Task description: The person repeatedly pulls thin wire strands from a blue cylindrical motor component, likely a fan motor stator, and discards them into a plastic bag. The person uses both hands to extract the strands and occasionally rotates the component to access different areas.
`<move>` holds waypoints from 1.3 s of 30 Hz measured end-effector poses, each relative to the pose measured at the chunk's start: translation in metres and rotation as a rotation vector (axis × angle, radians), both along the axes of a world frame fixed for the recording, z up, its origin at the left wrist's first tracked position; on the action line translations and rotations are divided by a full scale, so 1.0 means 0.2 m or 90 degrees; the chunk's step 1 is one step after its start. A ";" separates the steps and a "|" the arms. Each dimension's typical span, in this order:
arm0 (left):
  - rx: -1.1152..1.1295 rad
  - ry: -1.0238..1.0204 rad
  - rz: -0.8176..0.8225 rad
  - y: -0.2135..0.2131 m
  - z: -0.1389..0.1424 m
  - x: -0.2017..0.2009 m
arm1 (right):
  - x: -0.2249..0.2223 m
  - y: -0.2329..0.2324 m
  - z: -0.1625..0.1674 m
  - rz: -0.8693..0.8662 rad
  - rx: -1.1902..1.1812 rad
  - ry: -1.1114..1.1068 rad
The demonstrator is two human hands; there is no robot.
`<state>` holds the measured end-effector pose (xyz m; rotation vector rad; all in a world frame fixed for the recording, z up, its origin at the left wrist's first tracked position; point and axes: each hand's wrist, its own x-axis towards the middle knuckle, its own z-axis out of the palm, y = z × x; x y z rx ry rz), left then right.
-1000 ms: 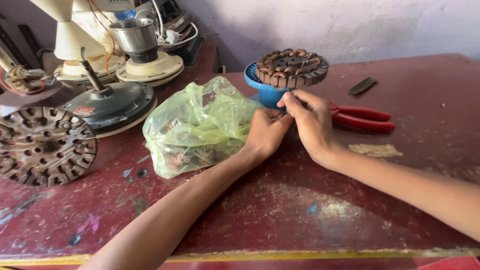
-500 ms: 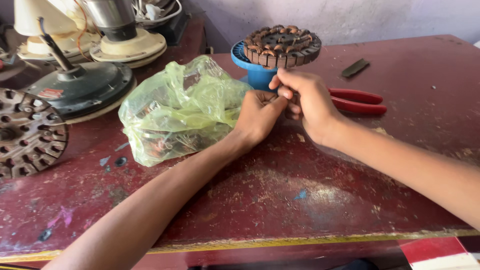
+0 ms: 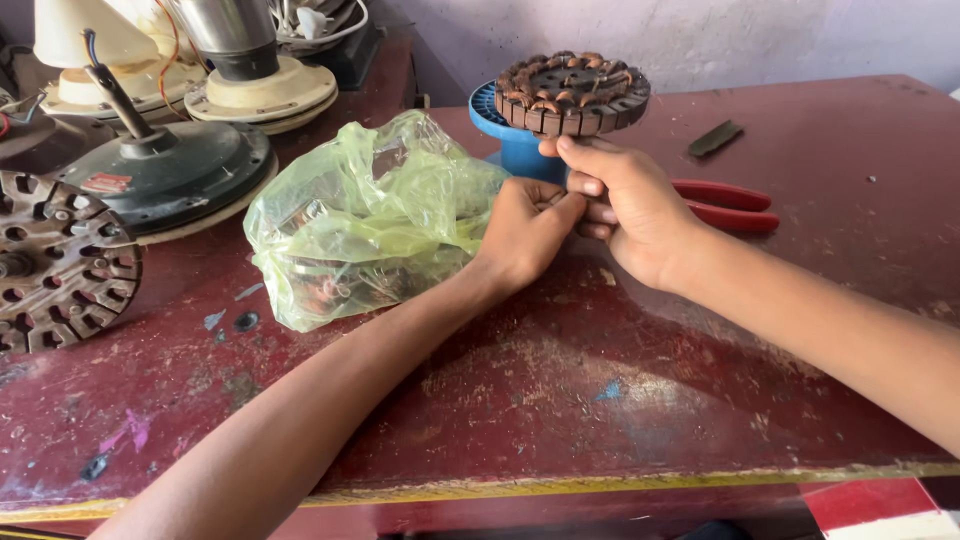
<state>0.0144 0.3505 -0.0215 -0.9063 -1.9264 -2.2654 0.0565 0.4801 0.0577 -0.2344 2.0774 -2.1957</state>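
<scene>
Compared with half a second earlier, both hands sit slightly higher against the blue stand, and the fingertips have stayed pressed together.

The left hand [image 3: 525, 225] is curled closed, its fingertips meeting those of the right hand [image 3: 630, 210]; whatever they pinch between them is too small to make out. The right hand's fingers are bent, with the index finger stretched up to touch the lower edge of the wound motor core [image 3: 572, 92]. That core, a round ring of copper coils, rests on top of the blue stand [image 3: 520, 150], directly above the fingertips.

Just to the left of the left hand's knuckles lies a pale green plastic bag [image 3: 370, 215], crumpled and closed over. Dark metal parts show dimly through the film, but their shape cannot be told.

Behind the right hand lie red-handled pliers [image 3: 725, 205], their jaws hidden by the hand. Beyond them sits a small dark flat piece [image 3: 715, 138].

Far left of the fingers stand a dark fan motor housing [image 3: 165, 170] with a shaft, a slotted metal disc [image 3: 55, 260] cut off by the edge, and cream-coloured fan parts [image 3: 260, 90]. All rest on the worn red table [image 3: 600, 400].
</scene>
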 end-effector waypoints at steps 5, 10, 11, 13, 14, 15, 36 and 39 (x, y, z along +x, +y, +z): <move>0.058 -0.003 -0.022 0.02 0.01 -0.01 | 0.01 0.00 0.00 -0.019 0.003 0.013; -0.002 0.010 0.032 0.03 0.02 0.02 | 0.01 0.00 -0.02 -0.055 0.018 0.041; -0.021 0.019 0.051 0.03 0.02 0.03 | 0.01 0.01 -0.03 -0.058 0.017 0.045; -0.058 0.041 0.091 0.03 0.02 0.04 | -0.01 0.02 -0.03 -0.063 0.019 0.053; -0.044 0.038 0.087 0.03 0.02 0.05 | -0.01 0.03 -0.04 -0.064 0.023 0.050; -0.032 0.037 0.084 0.03 0.02 0.05 | -0.02 0.03 -0.05 -0.063 0.026 0.048; -0.131 0.045 0.180 0.03 0.01 0.05 | 0.00 0.02 -0.09 -0.143 0.369 0.663; -0.141 0.043 0.184 0.03 0.01 0.05 | 0.00 0.01 -0.09 -0.144 0.368 0.648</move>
